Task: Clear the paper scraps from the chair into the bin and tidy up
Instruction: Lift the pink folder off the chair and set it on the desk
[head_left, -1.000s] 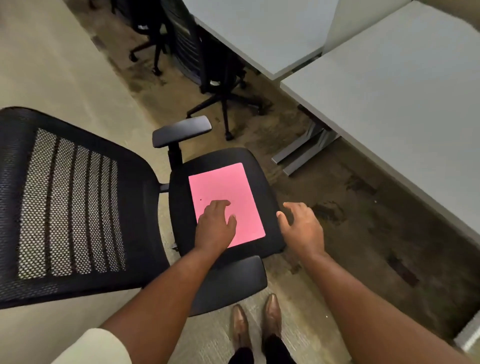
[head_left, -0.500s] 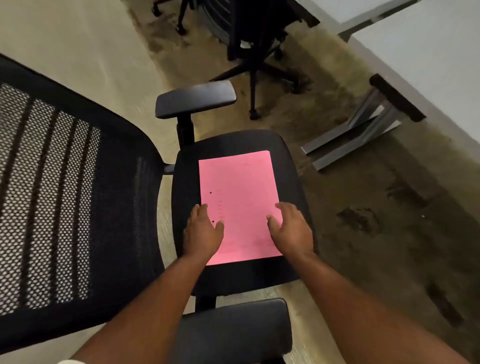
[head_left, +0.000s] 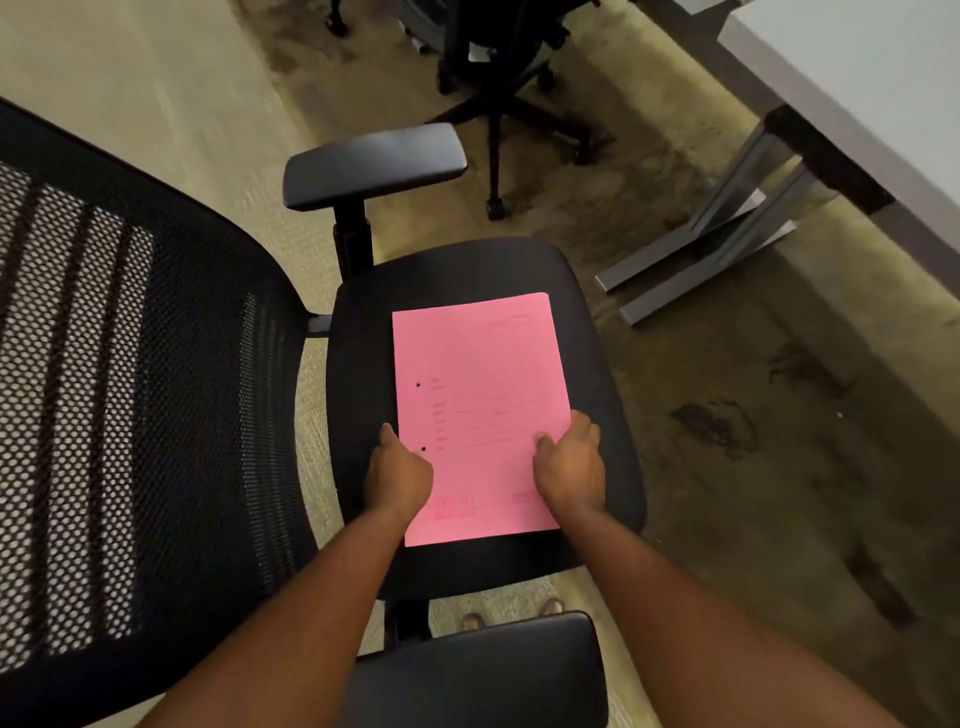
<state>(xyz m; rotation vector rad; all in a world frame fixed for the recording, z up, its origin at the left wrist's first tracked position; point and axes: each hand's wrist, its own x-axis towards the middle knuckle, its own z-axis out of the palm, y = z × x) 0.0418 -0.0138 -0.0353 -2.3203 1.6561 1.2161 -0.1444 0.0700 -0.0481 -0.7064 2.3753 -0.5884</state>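
A pink sheet of paper (head_left: 480, 395) with two punch holes and faint print lies flat on the black seat (head_left: 597, 364) of an office chair. My left hand (head_left: 397, 475) grips the sheet's left edge near its lower part, fingers curled. On the opposite edge, my right hand (head_left: 571, 467) holds the paper with the thumb on top. No bin is in view.
The chair's mesh backrest (head_left: 119, 415) fills the left side, with one armrest (head_left: 374, 163) behind the seat and another (head_left: 478, 670) close to me. A second black chair (head_left: 498, 78) and a grey desk (head_left: 857, 67) with metal feet (head_left: 696, 260) stand beyond on stained carpet.
The camera has moved closer over the seat. Both hands slid outward from resting on the pink sheet to gripping its left and right edges.
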